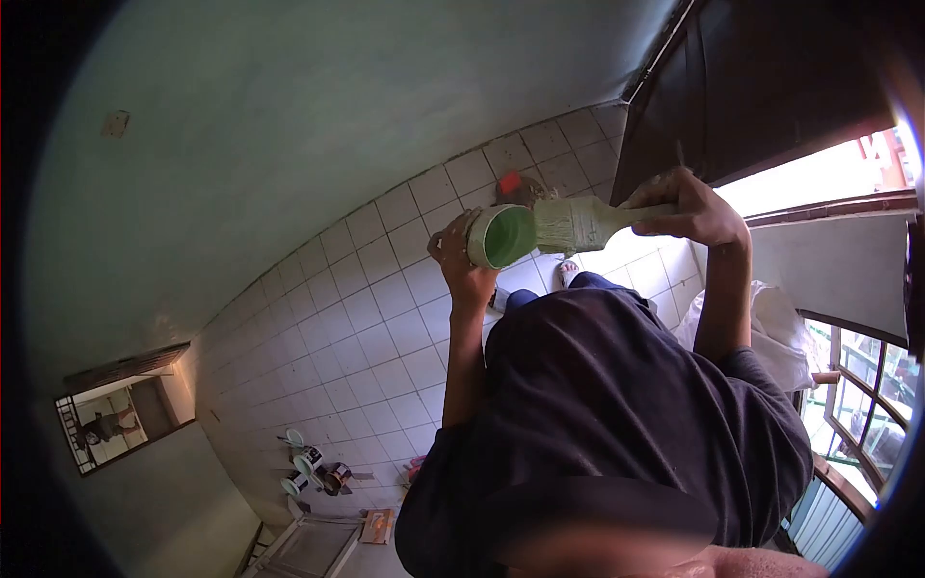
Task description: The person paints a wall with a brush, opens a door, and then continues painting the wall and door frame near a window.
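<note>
My left hand [461,252] is wrapped round a small round paint cup [478,241]. The cup tilts so its mouth faces right, and light green paint [511,236] shows inside. In my right hand [689,207] is the handle of a wide paintbrush [583,226], held nearly level. Its pale, paint-coated bristles point left and sit right at the cup's rim; whether they touch it I cannot tell. Both hands are out in front of my dark shirt [617,385].
A pale green wall [260,125] runs along the left above a white tiled floor [376,318]. Several paint cans [308,462] stand at lower left. A dark door [771,87], a white sack [766,337] and a window [867,385] are at right. Something red [509,181] lies beyond the cup.
</note>
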`<state>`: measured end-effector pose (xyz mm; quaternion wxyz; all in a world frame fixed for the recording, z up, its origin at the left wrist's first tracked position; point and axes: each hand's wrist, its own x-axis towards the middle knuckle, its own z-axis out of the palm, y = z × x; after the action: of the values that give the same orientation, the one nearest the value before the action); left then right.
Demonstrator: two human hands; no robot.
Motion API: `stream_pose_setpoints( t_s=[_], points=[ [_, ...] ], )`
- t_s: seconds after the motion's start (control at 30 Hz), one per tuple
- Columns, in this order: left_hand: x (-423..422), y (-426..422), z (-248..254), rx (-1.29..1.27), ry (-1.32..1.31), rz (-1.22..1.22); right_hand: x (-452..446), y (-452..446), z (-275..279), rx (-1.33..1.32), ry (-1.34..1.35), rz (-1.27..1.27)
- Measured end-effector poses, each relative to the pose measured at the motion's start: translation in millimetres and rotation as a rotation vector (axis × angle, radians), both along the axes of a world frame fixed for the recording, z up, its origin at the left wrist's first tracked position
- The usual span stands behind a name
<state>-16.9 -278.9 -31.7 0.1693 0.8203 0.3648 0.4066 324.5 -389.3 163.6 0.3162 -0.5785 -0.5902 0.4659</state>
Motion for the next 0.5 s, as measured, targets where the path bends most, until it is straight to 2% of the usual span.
stream_pose_setpoints(
  t_s=[0.13, 0.2, 0.23, 0.4, 0.5],
  points=[
    [6, 2, 4, 0.028, -0.021, -0.002, 3, 0, 13, -0.159, 0.023, 0.026],
    [9, 3, 6, 0.023, -0.017, -0.011, -3, 3, 5, 0.035, 0.128, 0.06],
    [10, 4, 7, 0.02, -0.022, -0.024, -5, 5, 7, 0.036, 0.129, 0.055],
    [14, 4, 17, -0.02, -0.026, -0.084, -17, 15, 38, -0.082, -0.08, 0.121],
    [14, 7, 18, 0.071, 0.026, -0.109, -23, 25, 42, -0.127, -0.133, 0.148]
  ],
)
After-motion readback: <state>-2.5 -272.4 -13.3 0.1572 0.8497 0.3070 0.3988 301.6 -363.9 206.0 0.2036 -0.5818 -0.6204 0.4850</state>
